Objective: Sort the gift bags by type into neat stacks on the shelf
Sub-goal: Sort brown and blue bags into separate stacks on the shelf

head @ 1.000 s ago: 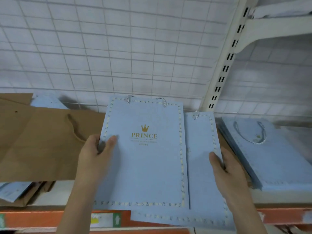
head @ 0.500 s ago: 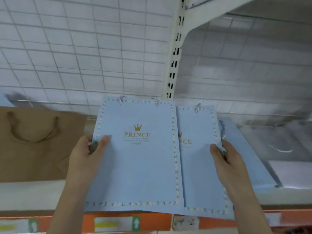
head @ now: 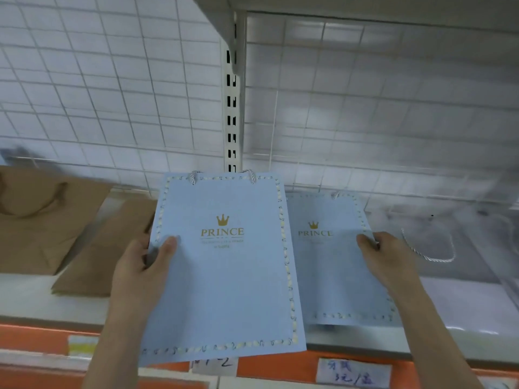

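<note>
Up front, the left hand [head: 137,270] grips the left edge of a blue PRINCE gift bag [head: 224,276], thumb on its face, fingers curled behind, its lower edge overhanging the shelf [head: 33,307]. Beside it the right hand [head: 389,256] pinches the right edge of a second blue bag [head: 328,270] lying flat on the shelf. Brown paper bags [head: 42,220] lie to the left.

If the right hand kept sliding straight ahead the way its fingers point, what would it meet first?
Probably the gold PRINCE print on the smaller blue bag that the right hand grips; beyond it, the larger blue bag, though depth is unclear.
</note>
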